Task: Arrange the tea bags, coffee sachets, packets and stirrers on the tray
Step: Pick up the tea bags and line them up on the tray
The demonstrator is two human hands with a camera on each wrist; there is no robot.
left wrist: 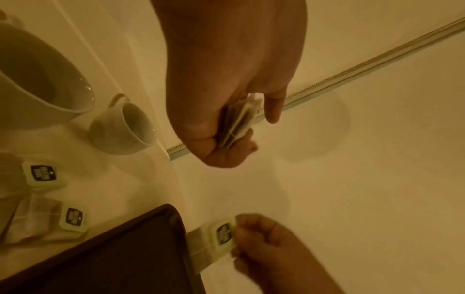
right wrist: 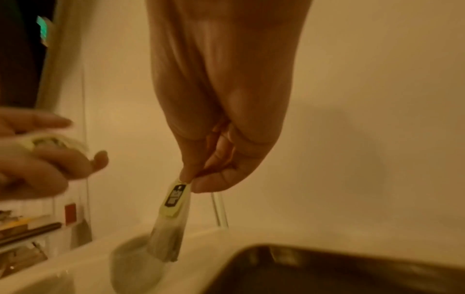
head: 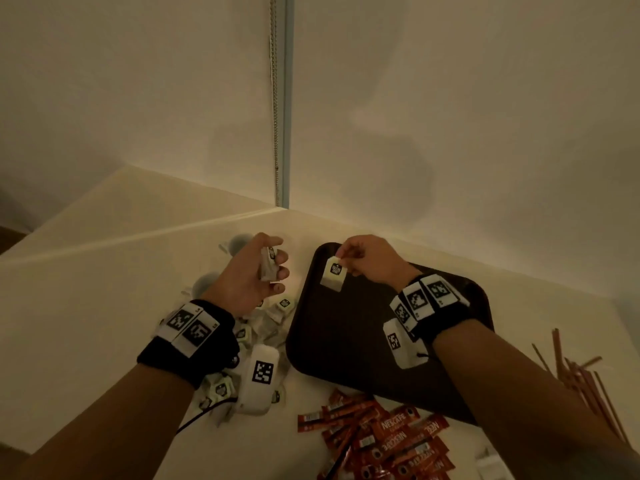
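- Two hands are raised, we see: the right hand (head: pixel 369 259) pinches one tea bag (head: pixel 333 273) by its top, dangling over the dark tray's (head: pixel 349 344) far corner.
- Our left hand (head: pixel 247 271) curls round a bunch of tea bags (head: pixel 268 263) beside the tray.
- We see a pale counter (head: pixel 86 306) meeting cream walls (head: pixel 450 116).

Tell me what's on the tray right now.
Nothing visibly rests on the tray. The right hand pinches a tea bag above its far corner. The right forearm hides the tray's near right part.
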